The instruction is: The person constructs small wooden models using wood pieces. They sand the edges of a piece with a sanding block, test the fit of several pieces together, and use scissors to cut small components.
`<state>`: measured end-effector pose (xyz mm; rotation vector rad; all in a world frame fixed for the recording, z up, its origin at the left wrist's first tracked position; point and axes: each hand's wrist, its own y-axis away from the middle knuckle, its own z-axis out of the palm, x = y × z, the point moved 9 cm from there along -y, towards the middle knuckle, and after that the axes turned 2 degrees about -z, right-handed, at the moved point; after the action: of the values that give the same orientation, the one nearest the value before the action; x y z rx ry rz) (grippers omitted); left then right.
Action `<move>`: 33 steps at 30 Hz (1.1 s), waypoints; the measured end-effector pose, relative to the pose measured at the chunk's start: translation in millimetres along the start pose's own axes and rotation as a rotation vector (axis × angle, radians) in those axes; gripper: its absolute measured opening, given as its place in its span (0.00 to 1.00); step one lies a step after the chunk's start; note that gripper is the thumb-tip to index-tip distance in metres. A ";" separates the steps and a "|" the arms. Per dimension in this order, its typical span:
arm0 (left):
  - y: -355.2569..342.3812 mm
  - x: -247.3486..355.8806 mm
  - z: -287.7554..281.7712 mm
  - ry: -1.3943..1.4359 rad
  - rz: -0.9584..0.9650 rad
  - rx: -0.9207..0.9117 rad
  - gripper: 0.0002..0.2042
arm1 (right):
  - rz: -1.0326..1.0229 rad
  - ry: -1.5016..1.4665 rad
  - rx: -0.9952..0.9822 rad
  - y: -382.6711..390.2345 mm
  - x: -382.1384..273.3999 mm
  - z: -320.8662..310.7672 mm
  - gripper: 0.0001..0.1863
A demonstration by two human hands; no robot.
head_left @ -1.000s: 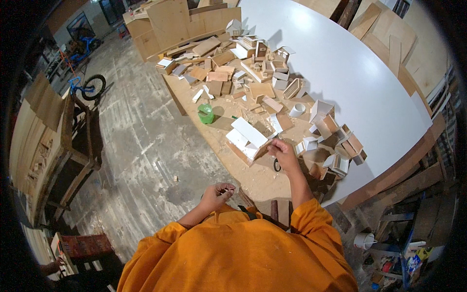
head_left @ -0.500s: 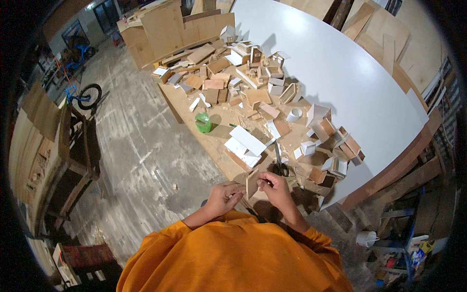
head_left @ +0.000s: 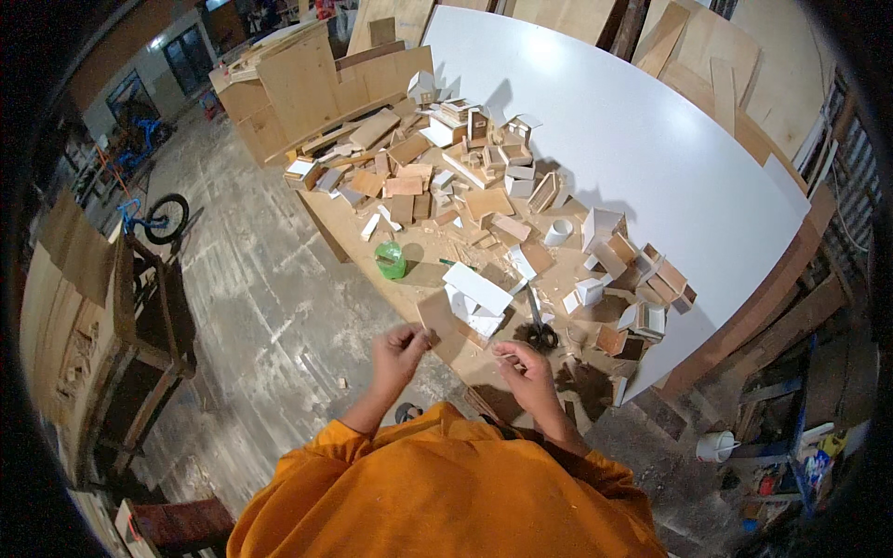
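Observation:
My left hand [head_left: 398,356] is closed, its fingertips pinching the near left corner of a thin brown wooden panel [head_left: 448,322]. The panel lies flat to the view over the table's near edge, beside overlapping white boards [head_left: 478,290]. Apart from it, my right hand [head_left: 526,372] is raised to the right with thumb and fingers pinched together. Something small and pale may be between those fingertips; it is too small to name. Just beyond my right hand lie dark-handled scissors [head_left: 539,333]. A green translucent cup [head_left: 391,261] stands past my left hand.
Wood offcuts [head_left: 405,186] and small house-like wooden models [head_left: 642,321] crowd the table [head_left: 423,279]. A white roll [head_left: 558,232] stands among them. A large white panel [head_left: 614,121] lies behind. At left are a wooden bench [head_left: 121,307] and a bicycle [head_left: 158,219]; a white bucket [head_left: 715,446] is at right.
My hands have moved apart, the left one leftward and up. The wooden panel has turned from edge-on between both hands to face-up, and my right hand has let it go.

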<state>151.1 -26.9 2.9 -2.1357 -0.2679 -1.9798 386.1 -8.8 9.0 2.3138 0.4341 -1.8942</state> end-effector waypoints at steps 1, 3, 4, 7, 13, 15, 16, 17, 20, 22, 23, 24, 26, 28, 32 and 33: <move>-10.7 4.5 -9.7 -0.118 0.056 0.060 0.08 | -0.014 0.000 0.009 1.4 2.9 -2.1 0.11; -28.3 16.0 -21.2 -0.348 0.162 0.171 0.08 | 0.031 0.001 0.026 6.2 4.9 -8.1 0.11; -35.2 18.7 -21.5 -0.381 0.189 0.172 0.08 | 0.053 0.002 0.035 8.6 6.4 -10.4 0.11; -48.9 30.9 -12.5 -0.467 0.262 0.167 0.09 | 0.103 -0.057 0.096 15.6 21.7 -17.8 0.10; -57.7 24.0 -2.5 -0.449 0.268 0.126 0.08 | 0.179 -0.061 0.145 22.4 31.1 -24.6 0.09; -60.1 19.1 -1.3 -0.424 0.259 0.112 0.08 | 0.177 -0.075 0.167 23.1 30.9 -25.7 0.09; -59.8 19.0 -1.1 -0.431 0.277 0.109 0.08 | 0.181 -0.077 0.178 23.3 31.9 -25.9 0.09; -59.6 19.9 -0.2 -0.438 0.296 0.105 0.08 | 0.185 -0.078 0.190 23.7 33.1 -26.4 0.08; -59.1 23.2 3.0 -0.473 0.368 0.092 0.08 | 0.099 -0.029 0.201 22.0 33.0 -26.6 0.08; -58.8 23.2 4.6 -0.477 0.391 0.085 0.08 | 0.125 -0.048 0.205 22.7 32.8 -24.9 0.08; -58.9 22.7 5.0 -0.467 0.387 0.083 0.08 | 0.138 -0.059 0.206 22.1 32.4 -23.7 0.08; -59.0 22.3 5.0 -0.457 0.383 0.082 0.08 | 0.147 -0.046 0.206 20.9 33.8 -23.3 0.08; -59.2 23.8 6.3 -0.480 0.387 0.075 0.08 | 0.166 -0.018 0.209 18.5 37.7 -25.1 0.07; -59.5 25.1 8.1 -0.488 0.394 0.073 0.08 | 0.132 0.016 0.238 14.6 40.5 -29.9 0.09; -60.4 25.1 11.1 -0.484 0.393 0.069 0.08 | 0.057 0.025 0.331 -2.6 10.1 -38.9 0.15; -60.6 25.3 11.1 -0.487 0.388 0.067 0.08 | 0.079 -0.004 0.292 -10.3 5.8 -37.7 0.21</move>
<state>146.9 34.0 29.4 -2.3769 0.0104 -1.2152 419.4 12.1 12.2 2.4571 0.0652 -2.0420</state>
